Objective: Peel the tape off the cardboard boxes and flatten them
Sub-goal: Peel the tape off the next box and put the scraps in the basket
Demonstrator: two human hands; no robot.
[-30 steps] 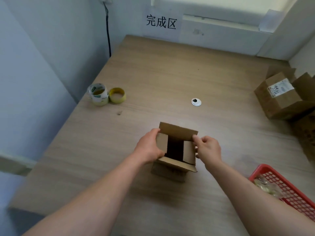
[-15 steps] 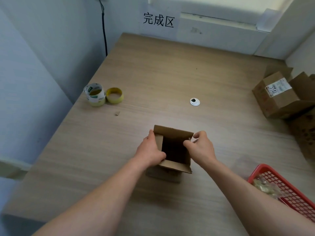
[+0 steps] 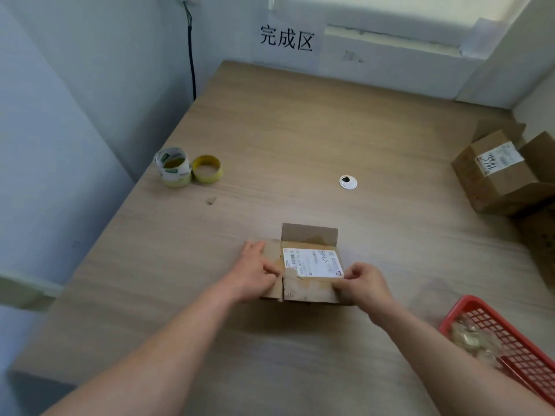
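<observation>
Both hands, left (image 3: 255, 273) and right (image 3: 365, 282), press flattened cardboard box (image 3: 309, 273) on table (image 3: 300, 130).

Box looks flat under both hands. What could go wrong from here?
1. The box may spring open if the left hand and right hand lift; its far flap stands up.
2. The right forearm is close to the red basket; a sweep could knock it.

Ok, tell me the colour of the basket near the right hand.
Red; the basket shows best in the head view.
</observation>
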